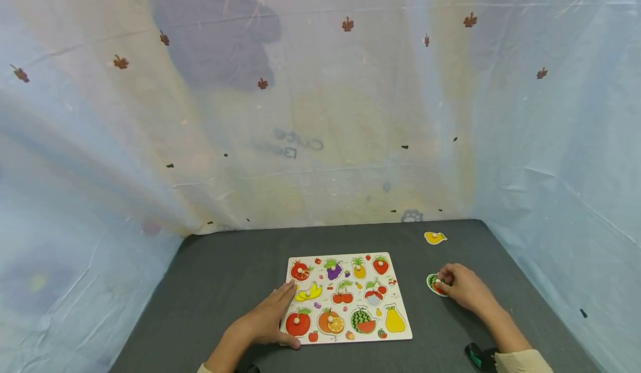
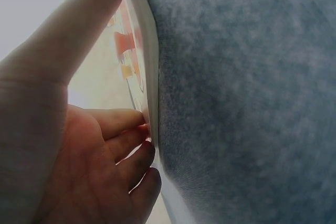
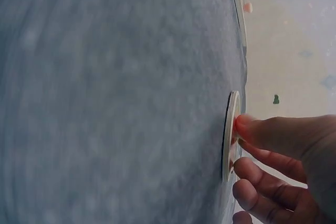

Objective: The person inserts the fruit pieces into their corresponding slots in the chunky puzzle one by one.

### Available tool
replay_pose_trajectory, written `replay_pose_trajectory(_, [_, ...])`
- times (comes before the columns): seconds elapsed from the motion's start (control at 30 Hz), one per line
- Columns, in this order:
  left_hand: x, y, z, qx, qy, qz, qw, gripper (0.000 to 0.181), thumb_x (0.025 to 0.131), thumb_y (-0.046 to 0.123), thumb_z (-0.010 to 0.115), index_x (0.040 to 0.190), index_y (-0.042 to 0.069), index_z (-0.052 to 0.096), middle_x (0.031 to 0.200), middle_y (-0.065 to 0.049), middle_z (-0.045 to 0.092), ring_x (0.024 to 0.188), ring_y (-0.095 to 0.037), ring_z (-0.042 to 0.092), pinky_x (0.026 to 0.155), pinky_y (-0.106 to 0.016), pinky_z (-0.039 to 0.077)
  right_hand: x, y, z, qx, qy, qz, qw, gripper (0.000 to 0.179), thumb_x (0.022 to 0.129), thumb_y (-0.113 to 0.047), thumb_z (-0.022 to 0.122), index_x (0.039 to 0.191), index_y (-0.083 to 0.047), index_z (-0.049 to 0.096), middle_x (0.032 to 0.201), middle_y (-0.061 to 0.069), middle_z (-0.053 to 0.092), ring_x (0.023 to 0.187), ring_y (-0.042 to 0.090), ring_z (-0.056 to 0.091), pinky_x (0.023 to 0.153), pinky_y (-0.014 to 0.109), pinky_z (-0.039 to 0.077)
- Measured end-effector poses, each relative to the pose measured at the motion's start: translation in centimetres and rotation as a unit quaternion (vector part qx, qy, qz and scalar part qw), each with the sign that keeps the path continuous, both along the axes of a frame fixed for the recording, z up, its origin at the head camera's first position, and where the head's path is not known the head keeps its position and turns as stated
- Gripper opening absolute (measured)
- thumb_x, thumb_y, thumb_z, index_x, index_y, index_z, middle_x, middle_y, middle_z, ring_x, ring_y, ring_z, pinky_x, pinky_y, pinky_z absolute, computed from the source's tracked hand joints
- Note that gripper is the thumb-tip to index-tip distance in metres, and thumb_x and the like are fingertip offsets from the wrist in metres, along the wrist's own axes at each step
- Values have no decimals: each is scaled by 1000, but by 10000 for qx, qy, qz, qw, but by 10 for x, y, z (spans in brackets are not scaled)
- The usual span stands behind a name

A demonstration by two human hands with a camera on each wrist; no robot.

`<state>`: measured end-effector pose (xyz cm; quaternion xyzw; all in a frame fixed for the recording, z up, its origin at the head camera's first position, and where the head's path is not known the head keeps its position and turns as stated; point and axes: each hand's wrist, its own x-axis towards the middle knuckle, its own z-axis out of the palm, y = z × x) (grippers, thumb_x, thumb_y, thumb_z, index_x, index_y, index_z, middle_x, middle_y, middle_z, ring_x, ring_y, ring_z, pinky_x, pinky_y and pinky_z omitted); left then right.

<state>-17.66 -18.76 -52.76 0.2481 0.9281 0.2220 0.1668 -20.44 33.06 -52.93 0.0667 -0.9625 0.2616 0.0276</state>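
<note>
A white fruit puzzle board (image 1: 350, 304) lies on the dark table, many of its fruit shapes bearing small knobs. Along the board's left edge rests my left hand (image 1: 265, 318), fingers extended and thumb at the near left corner. In the left wrist view the fingertips touch the board's pale side (image 2: 150, 61). To the right of the board, my right hand (image 1: 467, 287) pinches a round watermelon puzzle piece (image 1: 431, 282) between thumb and fingers. The right wrist view shows this piece (image 3: 229, 140) edge-on, close over the table. On the board, the watermelon and pear pictures show no knobs.
A yellow pear piece (image 1: 434, 238) lies near the table's far right edge. Dark grey cloth covers the table (image 1: 225, 273). Patterned pale sheeting (image 1: 320, 111) hangs behind and at both sides. Beside the right sleeve is a black and green object (image 1: 478, 356).
</note>
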Motion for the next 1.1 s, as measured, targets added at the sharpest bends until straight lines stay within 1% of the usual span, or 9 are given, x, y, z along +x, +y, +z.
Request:
replay_pose_trajectory(0.3, [1,0,1,6,-14,2,10000,129,76,56,95,167,-5,27,175,-22,24,162,-42,23,128,-66,22,1,-20,3,-66,145,92,9998,12,95,-17,83,96,-11,72,89,1,60,76,14,51,66,33,45])
replay_pose_trajectory(0.47, [0,0,1,-2,-6,-10,10000,129,75,56,96,167,-4,27,175,-21,23,162,-42,22,128,-66,22,4,-34,6,-126,186,239,9995,13,95,-19,83,98,-14,72,90,-1,59,75,12,49,65,31,43])
replay_pose_trajectory(0.7, [1,1,2,-31,27,-8,10000,129,75,55,96,166,-5,28,175,-22,25,161,-43,24,129,-65,22,5,-50,7,-117,284,393,9988,14,94,-18,84,96,-18,71,88,-3,58,74,10,49,64,28,43])
replay_pose_trajectory(0.9, [2,1,2,12,23,-17,10000,129,75,55,96,167,-4,27,175,-21,24,162,-42,23,129,-65,21,9,-64,14,-179,244,489,9983,15,94,-19,85,96,-18,71,88,-4,58,75,11,51,64,28,44])
replay_pose_trajectory(1.1, [3,1,3,20,29,-12,10000,129,75,54,96,167,-4,27,175,-21,24,161,-43,24,128,-66,22,12,-76,16,-213,228,665,9973,16,94,-21,86,96,-21,70,87,-6,57,75,10,51,64,26,43])
